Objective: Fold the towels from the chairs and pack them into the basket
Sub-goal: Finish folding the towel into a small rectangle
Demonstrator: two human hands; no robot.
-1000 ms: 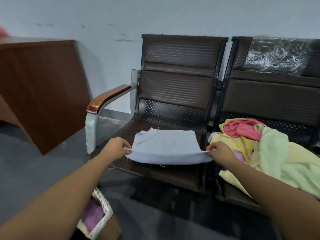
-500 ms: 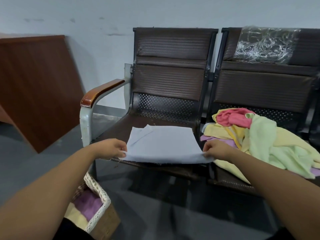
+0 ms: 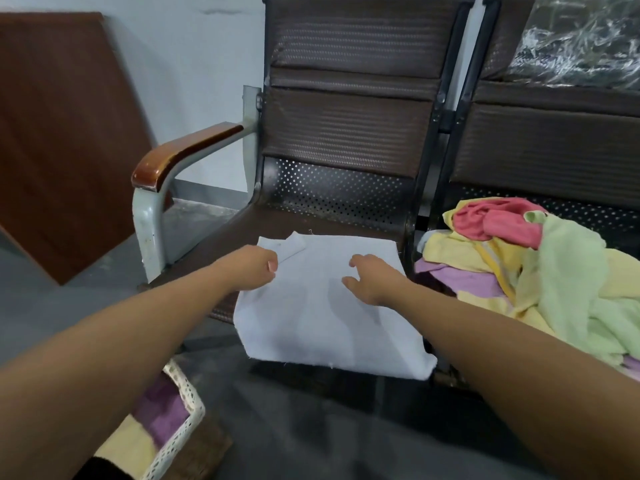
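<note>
A light blue towel point(image 3: 322, 306) lies flat on the left chair's seat point(image 3: 242, 223), and its near part hangs over the front edge. My left hand point(image 3: 254, 268) sits on the towel's left edge with curled fingers, next to a small turned-over flap; whether it pinches the cloth is hidden. My right hand point(image 3: 370, 278) rests on the towel's middle with fingers spread. A pile of yellow, green, pink and purple towels point(image 3: 526, 278) fills the right chair. The white woven basket point(image 3: 188, 410) stands on the floor at lower left, with purple and yellow towels inside.
The left chair has a wooden armrest point(image 3: 183, 154) on a grey metal post. A brown wooden board point(image 3: 65, 133) leans against the wall at left. Clear plastic wrap point(image 3: 575, 39) covers the right chair's back. Dark grey floor lies in front of the chairs.
Both hands have let go of the towel's front corners and moved forward onto the cloth. The towel's near edge now hangs free over the seat front. The view has moved closer.
</note>
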